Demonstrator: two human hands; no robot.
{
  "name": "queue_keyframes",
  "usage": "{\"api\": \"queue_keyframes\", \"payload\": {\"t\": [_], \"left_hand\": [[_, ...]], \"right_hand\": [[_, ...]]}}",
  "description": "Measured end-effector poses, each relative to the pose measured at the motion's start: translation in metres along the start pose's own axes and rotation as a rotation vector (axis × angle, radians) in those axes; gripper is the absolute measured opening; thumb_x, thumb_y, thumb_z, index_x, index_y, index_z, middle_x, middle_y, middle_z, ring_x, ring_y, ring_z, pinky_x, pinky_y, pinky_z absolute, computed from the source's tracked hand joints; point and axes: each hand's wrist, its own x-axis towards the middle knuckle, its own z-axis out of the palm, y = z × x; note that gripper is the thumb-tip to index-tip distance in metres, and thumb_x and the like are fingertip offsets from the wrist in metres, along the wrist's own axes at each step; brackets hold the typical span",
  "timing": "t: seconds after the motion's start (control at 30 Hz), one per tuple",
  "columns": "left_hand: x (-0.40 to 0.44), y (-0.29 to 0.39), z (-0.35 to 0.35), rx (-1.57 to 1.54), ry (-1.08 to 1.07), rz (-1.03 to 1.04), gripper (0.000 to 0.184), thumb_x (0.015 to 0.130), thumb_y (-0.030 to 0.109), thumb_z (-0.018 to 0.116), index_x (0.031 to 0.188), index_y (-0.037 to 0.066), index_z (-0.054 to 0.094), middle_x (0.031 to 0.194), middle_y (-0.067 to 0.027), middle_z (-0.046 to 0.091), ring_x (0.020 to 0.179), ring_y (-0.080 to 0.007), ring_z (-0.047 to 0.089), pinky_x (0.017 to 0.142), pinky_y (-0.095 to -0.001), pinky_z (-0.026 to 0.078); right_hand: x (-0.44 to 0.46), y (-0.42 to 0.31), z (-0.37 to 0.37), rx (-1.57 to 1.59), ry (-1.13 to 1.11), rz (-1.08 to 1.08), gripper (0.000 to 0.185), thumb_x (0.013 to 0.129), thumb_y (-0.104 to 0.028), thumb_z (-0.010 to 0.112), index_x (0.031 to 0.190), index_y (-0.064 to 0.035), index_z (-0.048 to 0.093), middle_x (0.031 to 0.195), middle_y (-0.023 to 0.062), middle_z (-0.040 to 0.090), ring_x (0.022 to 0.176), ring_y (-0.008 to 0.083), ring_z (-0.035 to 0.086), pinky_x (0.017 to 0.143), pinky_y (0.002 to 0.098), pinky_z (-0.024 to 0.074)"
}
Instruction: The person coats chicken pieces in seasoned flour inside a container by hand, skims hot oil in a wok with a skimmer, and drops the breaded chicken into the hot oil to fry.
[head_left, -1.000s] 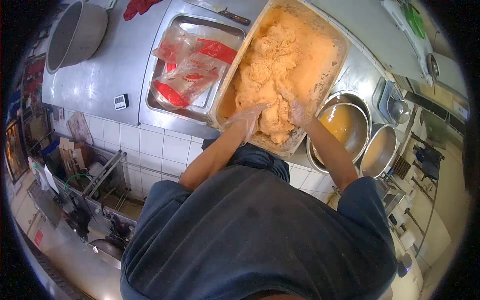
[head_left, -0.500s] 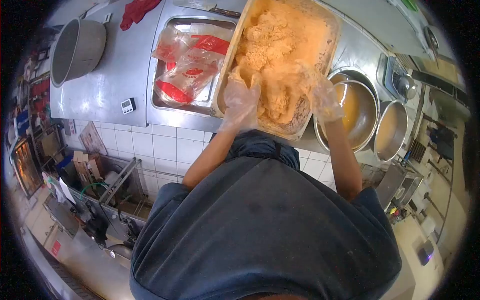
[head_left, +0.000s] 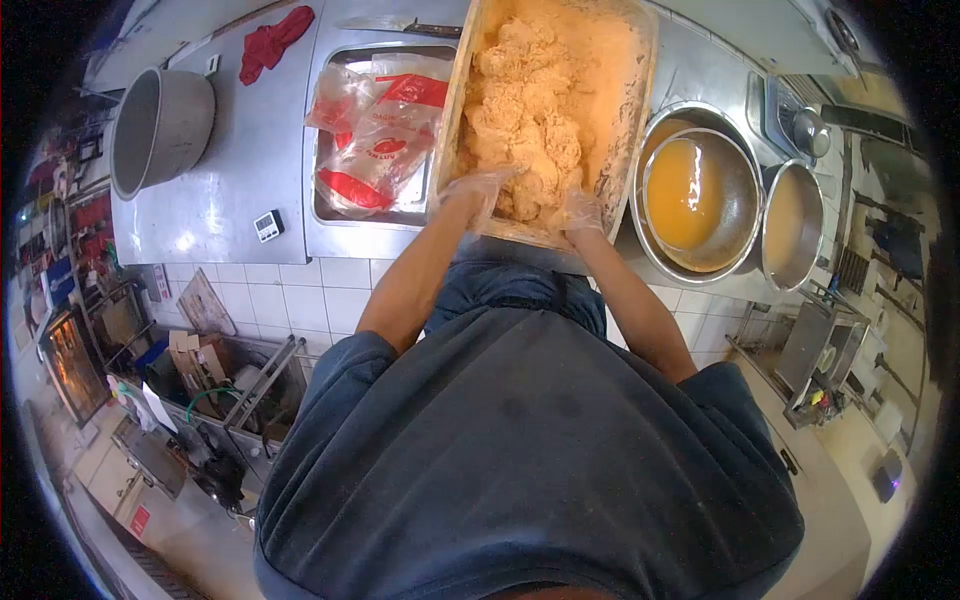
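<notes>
Holding left hand (head_left: 478, 192) and right hand (head_left: 578, 211) (both in clear gloves (head_left: 493, 184)) at crumbed pieces (head_left: 522, 115), inside the near end of a tub (head_left: 628, 140); cannot tell either grip's width. Heaped mostly in the tub's left half. Right of that, on the worktop (head_left: 255, 130), a steel bowl (head_left: 738, 205) of yellow liquid (head_left: 678, 200); left, red-printed bags (head_left: 385, 135) in a tray (head_left: 375, 221); beyond, a knife (head_left: 430, 28).

A commercial-looking kitchen: the steel worktop (head_left: 255, 160) carries a pot (head_left: 185, 130) at left, a knife (head_left: 432, 29) far, bowls (head_left: 737, 205) right, and a tub (head_left: 622, 140) of coated food (head_left: 525, 110).
</notes>
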Motion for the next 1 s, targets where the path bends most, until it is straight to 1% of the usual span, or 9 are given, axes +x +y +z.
{"api": "queue_keyframes", "payload": {"t": [0.17, 0.3, 0.4, 0.47, 0.53, 0.6, 0.7, 0.87, 1.0], "left_hand": [[0.000, 0.092, -0.056, -0.909, -0.342, -0.608, 0.047, 0.090, 0.010, 0.059, 0.136, 0.006, 0.052, 0.111, -0.0169, 0.069, 0.100, -0.0289, 0.066, 0.087, -0.0415, 0.054], [-0.007, 0.140, -0.099, -1.174, -0.326, -0.852, 0.039, 0.094, 0.010, 0.056, 0.133, 0.003, 0.056, 0.111, -0.0162, 0.069, 0.098, -0.0267, 0.067, 0.083, -0.0395, 0.056], [-0.008, 0.110, -0.078, -1.341, -0.196, -0.766, 0.035, 0.095, 0.013, 0.056, 0.129, 0.002, 0.058, 0.111, -0.0151, 0.068, 0.097, -0.0246, 0.067, 0.082, -0.0385, 0.056], [-0.005, 0.068, -0.042, -1.517, -0.082, -0.599, 0.034, 0.094, 0.017, 0.059, 0.124, 0.002, 0.059, 0.111, -0.0138, 0.067, 0.099, -0.0226, 0.066, 0.082, -0.0384, 0.055], [-0.016, 0.097, -0.059, -1.143, 0.101, -0.416, 0.037, 0.090, 0.016, 0.062, 0.124, 0.000, 0.058, 0.108, -0.0141, 0.068, 0.096, -0.0253, 0.067, 0.082, -0.0378, 0.055], [-0.026, 0.145, -0.085, -0.853, 0.179, -0.421, 0.042, 0.087, 0.015, 0.065, 0.124, -0.003, 0.057, 0.106, -0.0150, 0.069, 0.096, -0.0264, 0.068, 0.082, -0.0352, 0.054], [-0.028, 0.172, -0.099, -0.118, 0.070, -0.522, 0.050, 0.084, 0.014, 0.068, 0.127, -0.007, 0.053, 0.107, -0.0190, 0.069, 0.096, -0.0258, 0.068, 0.084, -0.0327, 0.053], [-0.032, 0.123, -0.052, -0.679, 0.525, -0.459, 0.059, 0.084, 0.041, 0.065, 0.107, -0.013, 0.064, 0.104, -0.0327, 0.066, 0.100, -0.0446, 0.064, 0.092, -0.0465, 0.049], [-0.007, 0.103, -0.045, -0.443, 0.578, -0.853, 0.061, 0.086, 0.042, 0.064, 0.099, -0.017, 0.065, 0.100, -0.0345, 0.066, 0.096, -0.0445, 0.065, 0.088, -0.0477, 0.049]], "right_hand": [[-0.031, -0.026, -0.058, 1.939, -0.506, 0.230, 0.056, 0.101, -0.043, 0.040, 0.144, -0.0069, 0.043, 0.135, 0.0146, 0.057, 0.121, 0.0322, 0.058, 0.100, 0.0488, 0.0486], [-0.064, -0.059, -0.108, 2.355, -0.558, 0.184, 0.055, 0.104, -0.042, 0.035, 0.147, -0.0088, 0.040, 0.146, 0.0121, 0.049, 0.133, 0.0318, 0.047, 0.107, 0.0522, 0.0434], [-0.059, -0.049, -0.099, 2.209, -0.281, 0.314, 0.048, 0.101, -0.040, 0.045, 0.139, -0.0116, 0.050, 0.132, 0.0092, 0.059, 0.116, 0.0293, 0.059, 0.095, 0.0432, 0.0509], [-0.049, -0.013, -0.069, 1.132, 0.046, -0.157, 0.039, 0.099, -0.030, 0.050, 0.134, -0.0125, 0.053, 0.126, 0.0105, 0.061, 0.113, 0.0305, 0.059, 0.094, 0.0418, 0.0512], [-0.034, 0.011, -0.040, 1.047, 0.091, -0.236, 0.035, 0.096, -0.021, 0.054, 0.129, -0.0113, 0.055, 0.119, 0.0124, 0.062, 0.109, 0.0319, 0.059, 0.092, 0.0405, 0.0512], [-0.018, 0.022, -0.026, 1.981, -0.126, 0.048, 0.033, 0.092, -0.014, 0.056, 0.125, -0.0081, 0.057, 0.110, 0.0147, 0.063, 0.105, 0.0335, 0.059, 0.090, 0.0393, 0.0509], [-0.042, 0.034, -0.060, 1.639, 0.049, -0.245, 0.031, 0.091, -0.018, 0.059, 0.119, -0.0060, 0.060, 0.102, 0.0118, 0.065, 0.096, 0.0284, 0.062, 0.083, 0.0376, 0.0513], [0.019, 0.059, -0.130, 1.673, -0.042, -0.687, 0.034, 0.092, -0.032, 0.061, 0.112, -0.0042, 0.067, 0.094, 0.0057, 0.069, 0.083, 0.0211, 0.066, 0.068, 0.0379, 0.0525], [0.103, 0.014, -0.195, 0.256, 0.348, -0.471, 0.054, 0.091, -0.054, 0.054, 0.101, -0.0040, 0.071, 0.085, 0.0151, 0.072, 0.081, 0.0321, 0.069, 0.069, 0.0467, 0.0522]]}}
